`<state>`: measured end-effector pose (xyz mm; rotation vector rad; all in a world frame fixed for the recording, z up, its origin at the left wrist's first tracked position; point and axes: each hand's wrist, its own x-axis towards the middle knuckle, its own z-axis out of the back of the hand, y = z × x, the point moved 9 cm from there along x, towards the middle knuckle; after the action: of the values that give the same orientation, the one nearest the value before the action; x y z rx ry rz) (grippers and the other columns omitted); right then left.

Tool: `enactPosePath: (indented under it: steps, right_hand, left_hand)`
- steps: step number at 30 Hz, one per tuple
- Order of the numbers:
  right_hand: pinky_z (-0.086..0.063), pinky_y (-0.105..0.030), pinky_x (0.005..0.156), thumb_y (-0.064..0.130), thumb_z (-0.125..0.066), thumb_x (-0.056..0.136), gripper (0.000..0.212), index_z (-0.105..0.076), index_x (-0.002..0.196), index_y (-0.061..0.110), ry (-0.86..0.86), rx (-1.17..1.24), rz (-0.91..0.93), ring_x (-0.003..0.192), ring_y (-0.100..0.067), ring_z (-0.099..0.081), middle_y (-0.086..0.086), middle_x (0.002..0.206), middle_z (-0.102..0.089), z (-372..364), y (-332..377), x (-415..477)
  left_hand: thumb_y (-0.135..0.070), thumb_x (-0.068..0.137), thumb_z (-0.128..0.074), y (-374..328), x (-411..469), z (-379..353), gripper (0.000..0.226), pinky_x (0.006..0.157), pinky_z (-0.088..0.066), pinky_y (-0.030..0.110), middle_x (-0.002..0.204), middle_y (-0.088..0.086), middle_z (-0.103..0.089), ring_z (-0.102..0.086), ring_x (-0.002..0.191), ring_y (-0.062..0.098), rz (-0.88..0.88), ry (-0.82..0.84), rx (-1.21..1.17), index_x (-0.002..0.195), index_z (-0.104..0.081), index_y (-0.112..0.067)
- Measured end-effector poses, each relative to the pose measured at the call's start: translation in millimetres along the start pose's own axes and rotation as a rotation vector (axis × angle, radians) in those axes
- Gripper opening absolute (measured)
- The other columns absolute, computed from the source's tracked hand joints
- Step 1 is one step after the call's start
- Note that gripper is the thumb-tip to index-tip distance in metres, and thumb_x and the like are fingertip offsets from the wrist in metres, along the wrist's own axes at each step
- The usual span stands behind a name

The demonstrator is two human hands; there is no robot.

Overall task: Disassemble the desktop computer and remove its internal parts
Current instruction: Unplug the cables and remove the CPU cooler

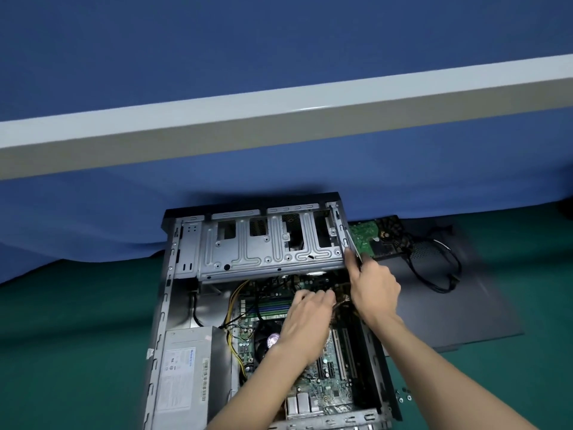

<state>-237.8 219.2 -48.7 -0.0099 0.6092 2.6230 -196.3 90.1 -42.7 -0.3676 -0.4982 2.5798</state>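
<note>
Grey sheet steel, black trim: the desktop computer point(165, 305) lies on its side at the middle of the table's point(77, 336) near edge. Its side is off and the inside faces up.

- Far end: the drive cage point(266, 243), stamped ribs and cut-outs, bays look vacant.
- Near-left corner: silver power supply point(186, 377), label up, with yellow wires point(231, 305) running from it toward the board.
- Green motherboard point(325, 383) fills the rest. Memory sticks point(269, 307) sit just below the cage, and the round cooler point(266, 336) is partly under the left wrist.

The left hand point(307, 318) is inside the case below the cage, fingers bent down into a brownish cable bundle point(342, 304). It is motion-blurred, so I can't tell whether it is actually gripping.

The right hand point(375, 290) is at the cage's right end, with finger and thumb closed on a thin silver strip point(355, 248). What the strip is, I can't tell.

On the right side of the table, touching the case, a dark side panel point(465, 305) lies flat. A hard drive point(381, 237) sits circuit side up on its far-left corner, with a looped black cable point(440, 274) beside it. A few loose screws point(403, 395) lie on the green table by the case's near-right corner.
</note>
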Motion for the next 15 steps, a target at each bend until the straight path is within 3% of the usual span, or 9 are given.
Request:
enactPosePath:
  steps: [2, 3, 6, 10, 11, 13, 15]
  right_hand:
    - [-0.040, -0.039, 0.068, 0.066, -0.020, 0.093, 0.069, -0.060, 0.106, 0.011, 0.031, 0.024, -0.011, 0.087, -0.039, -0.061, -0.017, 0.086, -0.067, -1.4, -0.9, 0.6]
    - [-0.039, -0.039, 0.069, 0.066, -0.021, 0.092, 0.069, -0.060, 0.107, 0.012, 0.058, 0.046, -0.024, 0.088, -0.039, -0.061, -0.018, 0.088, -0.066, -1.9, -2.8, 0.9]
    - [-0.044, -0.040, 0.072, 0.063, -0.026, 0.094, 0.061, -0.059, 0.099, 0.012, 0.078, 0.108, -0.033, 0.088, -0.040, -0.060, -0.018, 0.089, -0.066, 7.3, -6.3, -1.6]
    - [-0.048, -0.036, 0.063, 0.049, -0.051, 0.091, 0.036, -0.060, 0.080, 0.016, -0.021, 0.336, 0.087, 0.067, -0.028, -0.060, -0.004, 0.066, -0.064, 35.5, 14.3, -22.0]
    - [-0.045, -0.032, 0.058, 0.049, -0.057, 0.089, 0.035, -0.063, 0.075, 0.017, 0.058, 0.468, 0.132, 0.059, -0.019, -0.057, 0.000, 0.061, -0.063, 33.4, 25.3, -30.1]
    - [-0.036, -0.024, 0.047, 0.051, -0.061, 0.083, 0.040, -0.067, 0.070, 0.014, 0.283, 0.697, 0.178, 0.046, -0.006, -0.046, 0.001, 0.057, -0.063, 23.8, 46.1, -49.7]
    - [-0.037, -0.013, 0.047, 0.043, -0.064, 0.083, 0.031, -0.072, 0.079, 0.013, 0.479, 0.847, 0.175, 0.044, 0.001, -0.050, -0.002, 0.071, -0.072, 10.7, 59.7, -67.2]
  left_hand:
    - [0.015, 0.072, -0.042, 5.8, -15.2, 11.1, 0.045, 0.113, -0.013, 0.029, 0.095, -0.005, -0.043, -0.038, 0.093, 0.014, 0.019, -0.080, -0.128, 0.102, -0.038, -0.019]
    - [0.017, 0.071, -0.037, 12.5, -20.3, 14.4, 0.047, 0.111, -0.018, 0.028, 0.093, -0.007, -0.042, -0.037, 0.093, 0.013, 0.069, -0.108, -0.216, 0.098, -0.035, -0.022]
    - [0.012, 0.085, -0.032, 34.8, -29.1, 20.6, 0.037, 0.077, -0.039, 0.026, 0.093, -0.004, -0.049, -0.046, 0.087, 0.015, 0.238, -0.172, -0.510, 0.092, -0.034, -0.024]
    - [-0.024, 0.103, -0.029, 48.6, -26.4, 32.0, 0.011, 0.061, -0.039, 0.006, 0.101, -0.009, -0.060, -0.051, 0.076, -0.004, 0.422, -0.249, -0.926, 0.099, -0.040, -0.025]
    - [-0.033, 0.102, -0.028, 50.4, -22.9, 33.9, 0.014, 0.064, -0.040, 0.005, 0.103, -0.009, -0.061, -0.052, 0.079, -0.005, 0.467, -0.263, -1.026, 0.103, -0.041, -0.027]
    - [-0.039, 0.101, -0.030, 55.5, -14.2, 37.0, 0.024, 0.086, -0.041, 0.024, 0.105, -0.004, -0.064, -0.055, 0.100, 0.009, 0.578, -0.282, -1.250, 0.113, -0.043, -0.022]
    - [-0.038, 0.101, -0.036, 57.8, -6.9, 38.5, 0.029, 0.092, -0.042, 0.038, 0.097, 0.001, -0.066, -0.056, 0.101, 0.019, 0.687, -0.260, -1.491, 0.112, -0.045, -0.012]
